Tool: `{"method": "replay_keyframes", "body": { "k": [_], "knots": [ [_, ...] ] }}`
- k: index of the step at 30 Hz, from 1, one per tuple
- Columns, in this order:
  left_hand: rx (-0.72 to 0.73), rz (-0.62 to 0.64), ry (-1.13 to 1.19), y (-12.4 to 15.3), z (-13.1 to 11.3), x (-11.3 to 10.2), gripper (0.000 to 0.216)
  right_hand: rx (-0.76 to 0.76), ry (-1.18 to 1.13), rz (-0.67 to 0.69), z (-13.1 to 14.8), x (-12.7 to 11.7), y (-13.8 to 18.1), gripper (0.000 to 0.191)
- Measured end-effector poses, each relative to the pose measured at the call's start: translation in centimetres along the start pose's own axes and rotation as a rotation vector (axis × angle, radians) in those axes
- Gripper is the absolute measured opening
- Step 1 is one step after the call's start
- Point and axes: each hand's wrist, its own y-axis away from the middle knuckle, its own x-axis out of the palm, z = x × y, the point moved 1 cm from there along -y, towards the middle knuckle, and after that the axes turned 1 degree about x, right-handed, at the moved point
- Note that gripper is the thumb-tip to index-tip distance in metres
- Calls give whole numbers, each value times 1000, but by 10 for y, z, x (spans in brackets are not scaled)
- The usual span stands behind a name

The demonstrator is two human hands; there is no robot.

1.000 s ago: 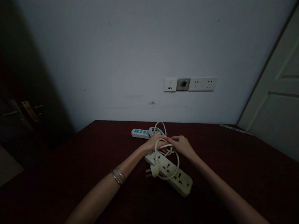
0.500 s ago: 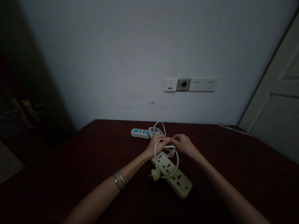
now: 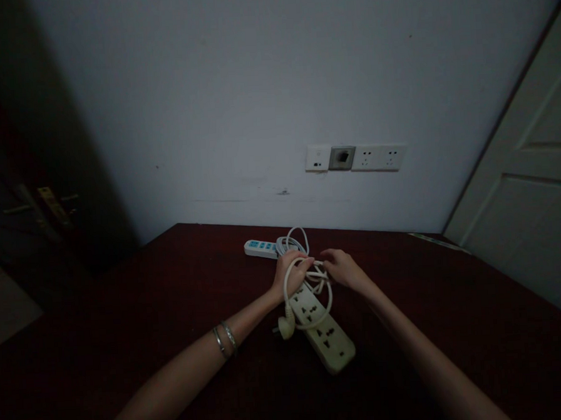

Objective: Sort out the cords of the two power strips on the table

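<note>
Grey-white and dim at the back: a broad wall [image 3: 237,99]. Against its foot, a dark red-brown desk [image 3: 195,289]. To the right, a pale panelled door [image 3: 539,221]; to the far left, a darker door [image 3: 9,161] with a brass-coloured handle [image 3: 17,209]. On the wall above the desk, a row of socket plates [image 3: 376,157]. At the middle of the desk, a cream power strip [image 3: 332,345], slanting, sockets up, far end close beside the left hand [image 3: 288,271]. Farther back, a white strip [image 3: 260,248] with blue sockets, next to a coiled white cord [image 3: 288,243].

Left hand: curled closed around a cream cable [image 3: 331,298], thumb on top. Right hand [image 3: 344,270]: fingers half bent, fingertips at the same cable; impossible to tell whether gripping or only touching. Below the hands, a large loop of cable across the power strip. At the loop's left, a pale plug [image 3: 286,325], prongs pointing left. On the left forearm [image 3: 189,365], two silvery bracelets [image 3: 231,339].
</note>
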Motion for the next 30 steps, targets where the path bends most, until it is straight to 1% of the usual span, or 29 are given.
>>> {"method": "replay_keyframes", "body": {
  "k": [2, 7, 11, 13, 15, 20, 22, 26, 28, 30],
  "knots": [
    [-20, -36, 41, 0, 1, 0, 18, 62, -98, 50, -2, 1, -2, 31],
    [-20, -99, 82, 0, -2, -1, 18, 177, -326, 182, -2, 1, 2, 27],
    [-4, -143, 117, 1, -7, -3, 18, 246, -415, 255, 0, -2, 7, 28],
    [-12, -146, 141, -1, -6, -4, 18, 272, -429, 284, -1, -1, 8, 25],
    [-35, -92, 168, -5, -4, -5, 17, 287, -430, 298, -2, 1, 9, 20],
    [-148, 199, 243, -20, -3, -10, 19, 294, -416, 287, -7, 5, 7, 7],
    [-121, 258, 193, -27, -7, -16, 23, 284, -398, 283, -7, 5, 5, 8],
    [21, 347, -5, -41, -13, -32, 31, 243, -318, 284, -4, 3, 3, 15],
    [49, 400, -76, -44, -13, -37, 30, 200, -261, 246, 0, -1, 5, 17],
    [59, 438, -126, -46, -12, -41, 30, 144, -204, 165, 8, -7, 9, 17]
  ]
}}
